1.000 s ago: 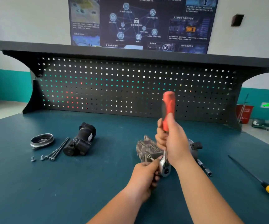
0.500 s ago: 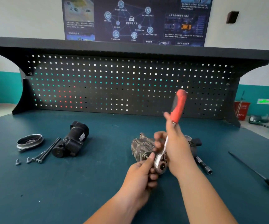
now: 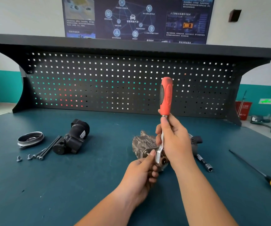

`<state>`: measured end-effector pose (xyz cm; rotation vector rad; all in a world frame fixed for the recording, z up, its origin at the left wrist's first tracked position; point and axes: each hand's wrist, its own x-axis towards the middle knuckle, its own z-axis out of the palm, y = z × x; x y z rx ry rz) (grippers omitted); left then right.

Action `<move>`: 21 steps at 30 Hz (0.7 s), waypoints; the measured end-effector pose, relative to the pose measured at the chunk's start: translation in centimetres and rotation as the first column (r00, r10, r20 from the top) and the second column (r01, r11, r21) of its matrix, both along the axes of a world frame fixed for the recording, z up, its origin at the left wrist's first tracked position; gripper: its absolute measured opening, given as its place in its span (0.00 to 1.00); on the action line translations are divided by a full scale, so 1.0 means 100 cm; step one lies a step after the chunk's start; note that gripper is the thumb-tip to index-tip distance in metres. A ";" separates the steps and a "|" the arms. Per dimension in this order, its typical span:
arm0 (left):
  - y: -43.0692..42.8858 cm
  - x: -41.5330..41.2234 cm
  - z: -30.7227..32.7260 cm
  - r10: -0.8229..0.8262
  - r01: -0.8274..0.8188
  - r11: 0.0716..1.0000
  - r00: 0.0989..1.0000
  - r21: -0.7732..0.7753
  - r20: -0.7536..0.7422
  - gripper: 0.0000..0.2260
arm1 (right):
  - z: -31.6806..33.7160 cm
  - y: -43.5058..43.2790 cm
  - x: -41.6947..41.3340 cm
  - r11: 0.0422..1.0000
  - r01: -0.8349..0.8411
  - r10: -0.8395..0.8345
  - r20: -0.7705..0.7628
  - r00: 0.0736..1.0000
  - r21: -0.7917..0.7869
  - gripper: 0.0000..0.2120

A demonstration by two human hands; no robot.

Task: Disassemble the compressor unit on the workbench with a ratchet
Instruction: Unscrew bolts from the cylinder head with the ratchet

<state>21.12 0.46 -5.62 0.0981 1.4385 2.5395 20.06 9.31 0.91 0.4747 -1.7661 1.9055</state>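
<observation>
1. The compressor unit lies centre-right on the teal counter.
2. The ratchet stands upright, its head at the unit's near end.
3. The right hand grips its shank, and the left hand pinches at its head.
4. A black housing, pulley and bolts lie to the left.

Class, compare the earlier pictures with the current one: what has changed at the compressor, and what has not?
The ratchet handle swung right, then back upright. The right hand slid from the red grip down to the metal shank. The left hand still holds the ratchet head by the compressor; the loose bolts lie unmoved.
</observation>
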 end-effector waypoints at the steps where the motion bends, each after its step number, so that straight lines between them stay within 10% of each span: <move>1: 0.000 0.000 0.000 0.006 -0.006 1.000 1.000 0.008 -0.008 0.18 | 0.001 0.000 0.000 0.999 -0.030 0.030 -0.003 1.000 0.010 0.11; 12: 0.000 -0.001 -0.003 0.004 -0.003 1.000 1.000 -0.021 0.007 0.11 | -0.011 -0.020 0.011 0.837 -0.210 0.305 -0.111 0.946 0.505 0.15; 17: 0.001 -0.001 0.001 -0.036 0.027 0.994 0.996 0.109 0.081 0.16 | -0.004 -0.014 0.004 0.957 -0.161 0.175 0.038 0.984 -0.240 0.07; 21: 0.003 -0.002 0.004 -0.032 0.025 0.996 0.997 0.090 0.076 0.16 | -0.008 -0.005 -0.003 0.720 0.138 0.049 0.248 0.968 -0.680 0.10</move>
